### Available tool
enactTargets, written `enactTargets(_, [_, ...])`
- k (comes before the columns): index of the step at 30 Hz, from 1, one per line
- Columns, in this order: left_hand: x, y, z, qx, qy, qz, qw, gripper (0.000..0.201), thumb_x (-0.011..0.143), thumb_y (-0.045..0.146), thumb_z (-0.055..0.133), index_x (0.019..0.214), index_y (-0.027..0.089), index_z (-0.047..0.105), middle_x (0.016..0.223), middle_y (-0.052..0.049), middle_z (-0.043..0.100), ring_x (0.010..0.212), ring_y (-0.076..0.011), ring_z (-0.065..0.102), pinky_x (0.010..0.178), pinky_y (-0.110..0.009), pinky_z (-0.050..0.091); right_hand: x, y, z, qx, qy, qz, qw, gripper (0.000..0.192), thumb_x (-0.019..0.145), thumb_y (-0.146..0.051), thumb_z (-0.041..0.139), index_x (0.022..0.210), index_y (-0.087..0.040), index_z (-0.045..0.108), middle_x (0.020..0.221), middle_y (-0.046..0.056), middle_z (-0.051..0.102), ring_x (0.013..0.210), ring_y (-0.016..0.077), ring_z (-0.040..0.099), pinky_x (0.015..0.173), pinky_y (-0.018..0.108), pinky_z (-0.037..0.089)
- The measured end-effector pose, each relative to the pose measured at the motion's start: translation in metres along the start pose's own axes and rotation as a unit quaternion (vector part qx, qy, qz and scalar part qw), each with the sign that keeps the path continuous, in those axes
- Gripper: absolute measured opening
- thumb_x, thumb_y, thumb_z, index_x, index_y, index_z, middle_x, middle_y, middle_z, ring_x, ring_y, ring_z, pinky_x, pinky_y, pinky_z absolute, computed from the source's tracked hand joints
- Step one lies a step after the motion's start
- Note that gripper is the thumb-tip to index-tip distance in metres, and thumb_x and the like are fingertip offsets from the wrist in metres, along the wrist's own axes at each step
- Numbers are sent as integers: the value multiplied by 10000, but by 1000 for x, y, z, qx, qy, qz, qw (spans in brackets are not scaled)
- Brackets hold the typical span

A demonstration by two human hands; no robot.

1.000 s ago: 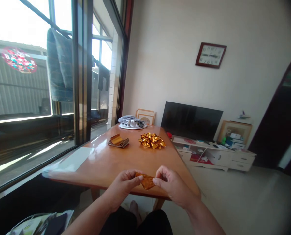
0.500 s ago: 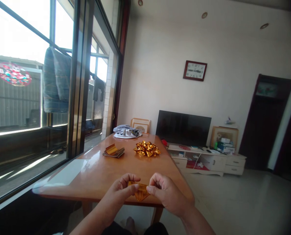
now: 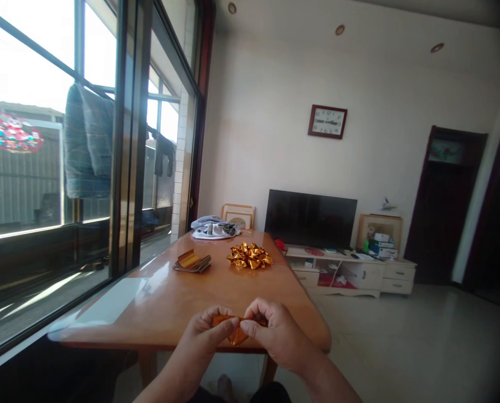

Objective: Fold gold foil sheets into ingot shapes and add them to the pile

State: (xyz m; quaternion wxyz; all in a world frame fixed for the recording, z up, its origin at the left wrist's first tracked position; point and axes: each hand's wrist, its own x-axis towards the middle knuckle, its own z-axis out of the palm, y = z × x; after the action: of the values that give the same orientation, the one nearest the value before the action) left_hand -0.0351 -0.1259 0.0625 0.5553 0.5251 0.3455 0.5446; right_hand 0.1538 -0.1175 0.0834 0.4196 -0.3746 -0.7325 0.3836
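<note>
A sheet of shiny gold foil paper, partly folded, is held at the near edge of the table. My left hand pinches its left side between thumb and fingers. My right hand grips the right side, its thumb close to the left thumb. The fingers cover much of the foil. Beyond the hands lies a heap of folded gold foil pieces. To its left rests a stack of flat gold-and-brown paper sheets, the top one curled up.
The wooden table runs away from me beside a large window on the left. Folded cloth lies at its far end. Behind stand a television and a white cabinet. Tiled floor extends to the right.
My hands have drawn closer together, thumbs almost meeting, and the foil between them is more bunched and folded. The view has shifted slightly to the right.
</note>
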Motion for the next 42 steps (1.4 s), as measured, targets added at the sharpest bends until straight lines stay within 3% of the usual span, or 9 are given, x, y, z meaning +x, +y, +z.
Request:
enactTargets(10, [-1,-9,-9,-4,13,-9,1000,266,791,409,787,866,172,692,752,-2,693,742,-160,580,736,-269,422,-6,7,-11,-39,17,6,999,254,908,-406,646,809,-172,650,715,-29,569,675,122,476,632,233,377])
enactTargets(20, [2,-18,-12,6,45,-17,999,302,790,448,786,853,167,697,757,4,650,730,-142,512,715,-252,379,-9,17,-15,42,31,8,999,470,994,-574,482,920,-158,688,795,34,656,769,166,595,728,273,462])
enactTargets(27, [0,-21,-10,-5,32,-14,999,292,821,451,759,874,174,686,780,-17,675,744,-161,548,734,-274,391,-11,20,-8,39,21,11,999,317,920,-484,663,977,-174,693,844,7,655,763,144,561,718,257,436])
enactTargets(33, [-3,-18,-7,-23,18,-28,999,290,821,447,764,872,173,686,781,-32,710,752,-176,598,762,-290,418,-12,25,-9,-33,35,-5,999,362,985,-488,550,881,-174,696,794,17,685,740,154,570,688,263,426])
enactTargets(42, [-4,-21,-7,-34,6,-22,999,255,822,402,780,904,172,705,840,-37,734,807,-189,637,802,-298,440,-16,26,-11,-7,24,4,1000,407,992,-534,519,894,-171,677,810,33,698,753,168,594,688,274,445])
